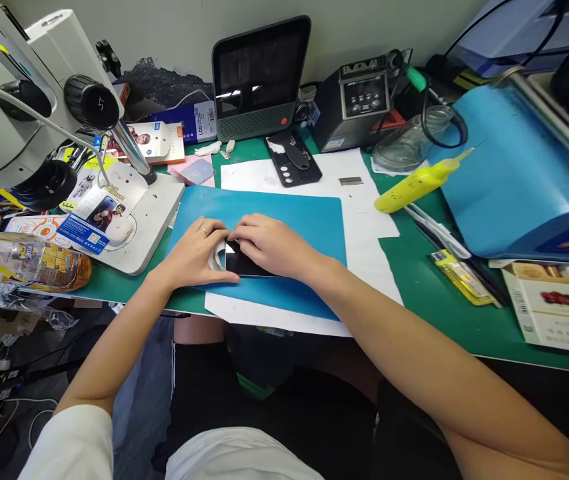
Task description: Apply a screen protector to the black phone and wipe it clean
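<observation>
While hands [194,255] [277,248] touch a phone [240,263], carton [554,310] open, apparently cigarettes [550,272] inside

I see open passage over the far right of the blue mat [310,217], with the microscope [67,57] blocking leftward and the yellow bottle [414,188] rightward.

One left hand [197,257], one right hand [274,247] and one phone [237,260] show. There is one blue mat [284,205], one yellow bottle [416,187] and one glass jar [404,139].

Left hand [194,255], right hand [280,248] on phone [241,266] — blue mat [309,207] beneath
</observation>
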The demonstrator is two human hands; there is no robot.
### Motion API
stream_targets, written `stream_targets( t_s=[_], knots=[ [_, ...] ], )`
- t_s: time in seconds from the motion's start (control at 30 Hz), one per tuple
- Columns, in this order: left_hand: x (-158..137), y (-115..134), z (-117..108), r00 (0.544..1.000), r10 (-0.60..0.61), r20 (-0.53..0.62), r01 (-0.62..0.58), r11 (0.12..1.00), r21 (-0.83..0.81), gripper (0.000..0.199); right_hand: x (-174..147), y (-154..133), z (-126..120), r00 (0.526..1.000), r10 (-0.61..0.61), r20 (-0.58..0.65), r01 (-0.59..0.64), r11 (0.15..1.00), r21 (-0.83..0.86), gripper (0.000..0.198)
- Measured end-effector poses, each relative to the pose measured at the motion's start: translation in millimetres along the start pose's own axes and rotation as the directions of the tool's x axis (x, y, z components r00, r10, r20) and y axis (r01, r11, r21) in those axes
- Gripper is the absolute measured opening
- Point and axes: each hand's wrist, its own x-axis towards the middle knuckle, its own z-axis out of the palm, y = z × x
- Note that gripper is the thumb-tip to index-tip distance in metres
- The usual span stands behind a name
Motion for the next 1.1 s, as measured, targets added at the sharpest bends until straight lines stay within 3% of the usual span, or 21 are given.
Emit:
stream_targets(
  t_s=[0.4,0.8,1.1],
  knots=[
    [2.3,-2.4,1.9,1.000,-0.020,-0.002,0.020,0.997,-0.075,0.078,-1.9,-3.3,11.5,0.999,-0.004,-0.047,0.001,0.998,-0.070,0.031],
    [2.2,-0.2,1.4,1.000,-0.010,-0.018,0.009,0.997,-0.079,0.074,0.2,-12.0,16.5,0.999,-0.023,-0.024,0.016,0.969,-0.246,0.030],
    [4.1,1.5,-0.1,0.999,-0.034,0.010,0.035,0.995,-0.095,0.070,5.0,-10.5,21.5,0.997,-0.006,-0.073,-0.011,0.974,-0.227,0.027]
  ],
)
